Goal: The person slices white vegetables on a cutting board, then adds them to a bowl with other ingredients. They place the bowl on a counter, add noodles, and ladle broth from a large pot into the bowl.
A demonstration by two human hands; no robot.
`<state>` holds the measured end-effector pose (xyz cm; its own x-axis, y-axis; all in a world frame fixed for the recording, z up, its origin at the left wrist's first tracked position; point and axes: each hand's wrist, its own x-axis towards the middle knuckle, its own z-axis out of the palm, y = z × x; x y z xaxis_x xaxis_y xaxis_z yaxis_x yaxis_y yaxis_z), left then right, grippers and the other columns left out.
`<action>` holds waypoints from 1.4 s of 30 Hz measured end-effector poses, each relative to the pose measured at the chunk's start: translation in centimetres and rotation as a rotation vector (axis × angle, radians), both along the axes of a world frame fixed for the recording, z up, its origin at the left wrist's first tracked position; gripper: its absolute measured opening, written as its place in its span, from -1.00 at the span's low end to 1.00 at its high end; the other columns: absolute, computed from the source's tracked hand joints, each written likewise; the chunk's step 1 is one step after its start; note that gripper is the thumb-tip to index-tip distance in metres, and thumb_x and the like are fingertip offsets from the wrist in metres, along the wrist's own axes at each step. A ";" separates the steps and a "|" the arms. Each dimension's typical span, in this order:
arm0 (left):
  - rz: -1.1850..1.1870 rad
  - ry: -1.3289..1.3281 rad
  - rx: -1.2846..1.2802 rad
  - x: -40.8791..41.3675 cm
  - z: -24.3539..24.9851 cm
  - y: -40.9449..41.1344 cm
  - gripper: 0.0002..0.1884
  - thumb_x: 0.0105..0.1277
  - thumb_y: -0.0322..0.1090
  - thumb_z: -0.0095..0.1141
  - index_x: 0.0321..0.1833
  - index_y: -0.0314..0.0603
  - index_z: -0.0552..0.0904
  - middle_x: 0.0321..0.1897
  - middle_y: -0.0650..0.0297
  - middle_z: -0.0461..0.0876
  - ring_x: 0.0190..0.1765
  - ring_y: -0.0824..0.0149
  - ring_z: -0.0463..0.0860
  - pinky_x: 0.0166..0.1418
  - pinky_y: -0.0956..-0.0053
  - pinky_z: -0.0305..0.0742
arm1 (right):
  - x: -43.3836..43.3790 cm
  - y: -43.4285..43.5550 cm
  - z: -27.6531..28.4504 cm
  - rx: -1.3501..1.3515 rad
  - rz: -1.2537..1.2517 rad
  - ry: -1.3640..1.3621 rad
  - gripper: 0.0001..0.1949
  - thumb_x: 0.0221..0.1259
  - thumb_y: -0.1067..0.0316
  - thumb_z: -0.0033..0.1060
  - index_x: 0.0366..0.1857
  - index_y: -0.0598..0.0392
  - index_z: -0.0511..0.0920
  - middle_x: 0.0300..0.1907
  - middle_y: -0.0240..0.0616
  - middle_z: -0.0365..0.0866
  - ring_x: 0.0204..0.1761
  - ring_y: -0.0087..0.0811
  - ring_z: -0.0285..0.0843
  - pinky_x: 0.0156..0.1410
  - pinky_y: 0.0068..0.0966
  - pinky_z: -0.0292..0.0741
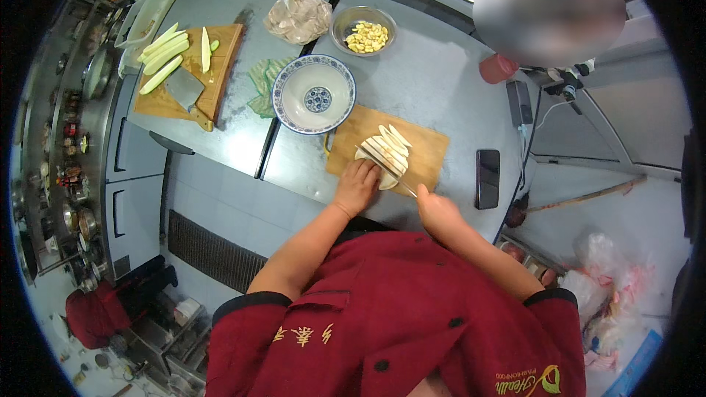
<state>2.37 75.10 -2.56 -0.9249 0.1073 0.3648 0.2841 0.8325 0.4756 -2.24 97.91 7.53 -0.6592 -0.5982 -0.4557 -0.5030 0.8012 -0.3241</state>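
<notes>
My right hand [439, 210] grips the handle of a kitchen knife [392, 172], its narrow blade slanting across a pale, partly sliced vegetable [388, 149]. Curled fingers of my left hand [357, 183] press on the uncut end, right beside the blade. Several thin slices fan out on the far side of the knife. Beneath lies a wooden cutting board [427, 146]. A blue-and-white patterned bowl [287, 98], with nothing in it, stands at the board's far left corner. The exact kind of vegetable cannot be made out.
At left, a thick board [226, 60] bears peeled vegetable strips [168, 52] and a cleaver [185, 88]. Behind the bowl are a plastic bag [300, 15] and a metal bowl [338, 33] of yellow pieces. A phone [487, 179] lies right. Another person bends at lower left [96, 317].
</notes>
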 end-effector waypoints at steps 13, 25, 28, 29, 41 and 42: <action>0.009 -0.053 0.038 1.4 1.4 -0.4 -0.65 0.19 -0.34 0.30 0.03 -0.20 0.60 0.05 0.14 0.60 0.08 0.03 0.57 0.16 0.17 0.50 | -0.5 -2.4 3.6 -0.088 0.020 0.052 -0.87 0.23 0.51 -0.04 -0.19 0.21 0.32 -0.45 0.18 0.64 -0.37 0.18 0.69 -0.29 0.03 0.59; 0.026 -0.024 0.112 0.9 0.4 -0.5 -0.68 0.15 -0.33 0.32 -0.03 -0.17 0.61 -0.02 0.13 0.57 0.08 0.00 0.54 0.17 0.10 0.48 | -0.8 -3.4 3.3 0.012 0.005 -0.081 -0.83 0.23 0.54 -0.06 -0.13 0.25 0.32 -0.43 0.19 0.66 -0.33 0.21 0.68 -0.25 0.05 0.57; 0.015 -0.019 0.114 1.1 -0.3 -0.3 -0.66 0.15 -0.33 0.32 -0.01 -0.16 0.61 0.01 0.14 0.56 0.10 0.00 0.53 0.20 0.10 0.47 | -1.0 -4.8 1.1 0.024 -0.014 -0.098 -0.82 0.22 0.54 -0.04 -0.12 0.24 0.32 -0.42 0.19 0.67 -0.33 0.21 0.68 -0.25 0.05 0.57; 0.011 -0.008 0.096 1.2 -0.4 -0.3 -0.64 0.15 -0.32 0.32 0.01 -0.16 0.60 0.03 0.15 0.56 0.10 0.02 0.53 0.21 0.11 0.47 | -1.0 -4.9 0.1 -0.002 -0.008 -0.081 -0.82 0.22 0.53 -0.03 -0.12 0.23 0.33 -0.42 0.19 0.67 -0.33 0.21 0.69 -0.26 0.05 0.57; 0.041 -0.045 0.082 1.4 -0.6 -0.3 -0.68 0.15 -0.33 0.33 -0.03 -0.15 0.60 -0.02 0.11 0.55 0.06 -0.03 0.54 0.12 0.09 0.49 | -0.1 -2.0 1.7 0.004 -0.009 -0.080 -0.82 0.25 0.51 -0.02 -0.10 0.18 0.34 -0.37 0.13 0.68 -0.28 0.16 0.70 -0.21 0.04 0.59; 0.043 -0.043 0.099 1.6 -0.7 0.0 -0.67 0.16 -0.33 0.33 -0.02 -0.16 0.60 -0.01 0.11 0.55 0.06 -0.04 0.55 0.12 0.09 0.49 | 0.2 -1.2 1.6 0.029 -0.013 -0.090 -0.82 0.25 0.51 -0.03 -0.11 0.18 0.34 -0.37 0.13 0.67 -0.27 0.17 0.70 -0.20 0.05 0.58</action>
<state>3.95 75.05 -3.25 -0.9429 0.0321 0.3314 0.2264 0.7916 0.5675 -2.05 96.74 9.16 -0.6224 -0.5755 -0.5306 -0.4624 0.8172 -0.3439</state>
